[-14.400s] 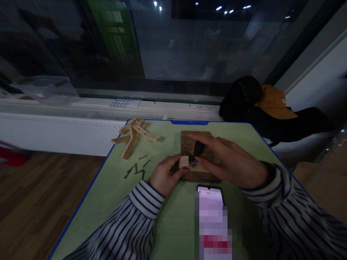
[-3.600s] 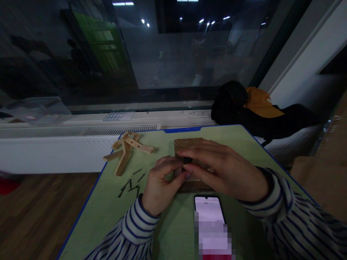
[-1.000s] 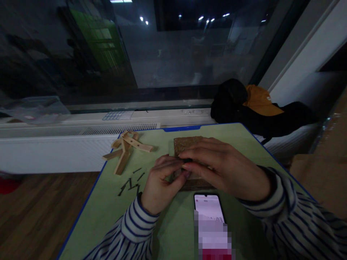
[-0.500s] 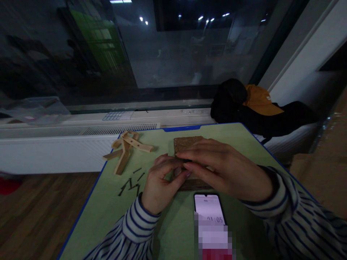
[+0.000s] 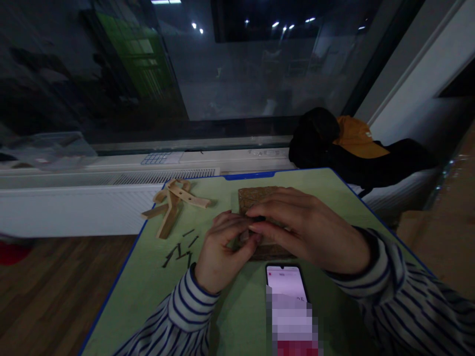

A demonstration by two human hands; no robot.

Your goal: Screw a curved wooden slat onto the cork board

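The two hands hide most of what they are working on. Only a bit of a small dark thing (image 5: 259, 218) peeks out between the fingertips, and it is too dim to say what it is. What the left hand (image 5: 218, 249) pinches is covered up. The near part of the phone (image 5: 286, 284) is blurred out.

A while ago a pale bit of wood and a dark handle showed plainly. Now the hands have closed in over them. Since a moment ago the hands have hardly moved.

The left hand's grip is pinched closed, thumb against fingers, with the wrist on the table (image 5: 148, 282). The right hand (image 5: 308, 230) lies flat and low over the brown board (image 5: 254, 195), and its grip is closed on the small dark thing. The fingertips of both hands meet at the board's left edge, in the middle of the table, just past the phone. Wooden sticks (image 5: 174, 203) and small dark nails (image 5: 180, 249) lie to the left, apart from the hands.
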